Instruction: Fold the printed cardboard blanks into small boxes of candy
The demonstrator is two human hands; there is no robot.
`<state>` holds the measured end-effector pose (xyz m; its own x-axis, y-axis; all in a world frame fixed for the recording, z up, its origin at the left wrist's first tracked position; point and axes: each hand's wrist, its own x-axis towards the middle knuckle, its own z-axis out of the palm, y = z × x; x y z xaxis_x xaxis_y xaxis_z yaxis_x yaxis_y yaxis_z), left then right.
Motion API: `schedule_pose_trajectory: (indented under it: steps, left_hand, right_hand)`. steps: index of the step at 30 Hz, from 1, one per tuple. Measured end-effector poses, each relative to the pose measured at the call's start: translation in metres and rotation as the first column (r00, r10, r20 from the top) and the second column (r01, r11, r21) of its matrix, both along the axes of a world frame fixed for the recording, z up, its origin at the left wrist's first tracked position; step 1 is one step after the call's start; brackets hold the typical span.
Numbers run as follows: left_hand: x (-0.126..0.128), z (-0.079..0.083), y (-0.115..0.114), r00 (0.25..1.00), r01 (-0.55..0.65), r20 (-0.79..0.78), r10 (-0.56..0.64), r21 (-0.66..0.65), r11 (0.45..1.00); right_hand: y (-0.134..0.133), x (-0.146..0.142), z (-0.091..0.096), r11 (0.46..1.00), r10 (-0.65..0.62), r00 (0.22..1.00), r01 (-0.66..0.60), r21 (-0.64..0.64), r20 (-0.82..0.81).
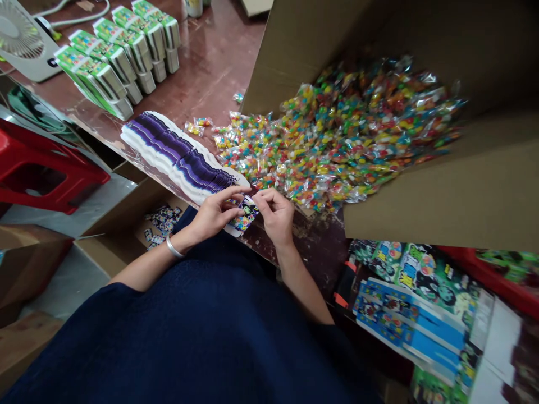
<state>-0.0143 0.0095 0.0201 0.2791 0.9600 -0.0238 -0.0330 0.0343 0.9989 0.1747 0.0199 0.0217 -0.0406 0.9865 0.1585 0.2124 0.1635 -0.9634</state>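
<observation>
My left hand (214,213) and my right hand (274,213) meet at the table's near edge, both pinched on a small purple card packet (244,216) with colourful candy showing in it. A silver bangle circles my left wrist. Just left of my hands lies a fanned row of flat purple-and-white cards (177,154). Behind my hands, a heap of small clear candy bags (337,140) spills from a large tipped cardboard box (463,185) onto the brown table (210,67).
Stacks of green-and-white boxes (118,50) stand at the back left beside a small white fan (21,39). A red stool (37,168) sits at left. A carton below the table (126,235) holds finished packets (162,221). Printed blue and green sheets (421,303) lie at lower right.
</observation>
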Motion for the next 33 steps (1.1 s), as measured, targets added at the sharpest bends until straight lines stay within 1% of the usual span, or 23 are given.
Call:
schedule_pose_trajectory:
  steps: [4,7,9,10,11,12,13,14,16,17,19,21,22,23,25,26,27,28,29,30,31,33]
  left_hand:
    - [0.003,-0.001,-0.001,0.999,0.004,0.035,-0.003,-0.02,1.0]
    - [0.0,-0.006,0.0,1.0,-0.003,0.029,0.004,-0.049,0.999]
    - [-0.005,-0.011,0.001,1.0,-0.023,0.002,0.023,-0.058,0.998]
    - [-0.009,-0.013,0.002,0.999,-0.037,-0.019,0.036,-0.057,0.998]
    - [-0.012,-0.015,0.003,0.998,-0.053,-0.039,0.051,-0.051,0.997]
    - [-0.014,-0.017,0.004,0.997,-0.065,-0.053,0.063,-0.047,0.997]
    - [-0.016,-0.019,0.005,0.996,-0.073,-0.058,0.07,-0.05,0.996]
    - [-0.017,-0.021,0.005,0.996,-0.074,-0.051,0.071,-0.061,0.995]
    - [-0.017,-0.024,0.006,0.998,-0.057,-0.025,0.055,-0.091,0.994]
    - [-0.017,-0.024,0.006,0.999,-0.037,-0.026,0.034,-0.096,0.995]
    - [-0.017,-0.024,0.006,0.996,0.021,-0.082,-0.026,-0.065,0.998]
    - [-0.017,-0.023,0.007,0.979,0.084,-0.185,-0.083,-0.004,0.996]
    - [-0.018,-0.022,0.007,0.967,0.106,-0.234,-0.097,0.024,0.994]
    - [-0.018,-0.022,0.007,0.957,0.116,-0.271,-0.1,0.046,0.992]
    - [-0.018,-0.022,0.007,0.944,0.117,-0.319,-0.087,0.075,0.99]
    - [-0.018,-0.022,0.006,0.938,0.116,-0.336,-0.082,0.083,0.99]
    - [-0.016,-0.023,0.006,0.933,0.118,-0.351,-0.08,0.09,0.989]
    - [-0.015,-0.023,0.005,0.927,0.123,-0.367,-0.08,0.096,0.988]
    - [-0.013,-0.023,0.005,0.92,0.132,-0.382,-0.083,0.104,0.986]
    - [-0.011,-0.022,0.004,0.915,0.145,-0.394,-0.089,0.114,0.983]
    - [-0.01,-0.021,0.004,0.911,0.161,-0.4,-0.099,0.125,0.979]
    - [-0.007,-0.018,0.004,0.909,0.195,-0.399,-0.123,0.145,0.97]
  right_hand:
    - [-0.014,0.0,-0.005,1.0,0.017,0.999,-0.017,0.019,-0.03]
    - [-0.018,0.014,-0.012,0.996,0.065,0.998,-0.064,-0.057,0.006]
    - [-0.016,0.035,-0.019,0.993,0.018,0.996,-0.007,-0.115,0.091]
    - [-0.013,0.047,-0.024,0.989,-0.084,0.983,0.103,-0.109,0.166]
    - [-0.01,0.059,-0.029,0.972,-0.196,0.938,0.225,-0.07,0.285]
    - [-0.007,0.07,-0.035,0.956,-0.249,0.869,0.29,-0.032,0.427]
    - [-0.004,0.08,-0.041,0.952,-0.252,0.798,0.307,-0.01,0.547]
    - [-0.002,0.086,-0.047,0.95,-0.245,0.738,0.311,0.005,0.629]
    - [0.001,0.092,-0.057,0.956,-0.226,0.656,0.292,0.034,0.72]
    - [0.002,0.091,-0.06,0.958,-0.224,0.638,0.285,0.045,0.737]
    - [0.002,0.088,-0.064,0.959,-0.221,0.628,0.278,0.05,0.747]
    - [0.002,0.086,-0.063,0.963,-0.206,0.665,0.267,0.028,0.718]
    - [0.001,0.086,-0.062,0.966,-0.196,0.71,0.258,0.009,0.676]
    - [0.0,0.086,-0.059,0.969,-0.188,0.772,0.248,-0.015,0.607]
    - [-0.002,0.088,-0.048,0.971,-0.181,0.896,0.228,-0.069,0.406]
    - [-0.004,0.088,-0.041,0.972,-0.181,0.937,0.217,-0.089,0.299]
    - [-0.005,0.088,-0.032,0.975,-0.173,0.962,0.198,-0.102,0.213]
    - [-0.007,0.087,-0.021,0.98,-0.153,0.975,0.171,-0.101,0.16]
    - [-0.008,0.085,-0.01,0.988,-0.116,0.983,0.13,-0.088,0.145]
    - [-0.008,0.083,0.002,0.995,-0.054,0.985,0.067,-0.074,0.166]
    - [-0.008,0.081,0.014,0.998,0.013,0.975,-0.001,-0.055,0.221]
    - [-0.005,0.075,0.034,0.991,0.126,0.914,-0.134,-0.004,0.386]
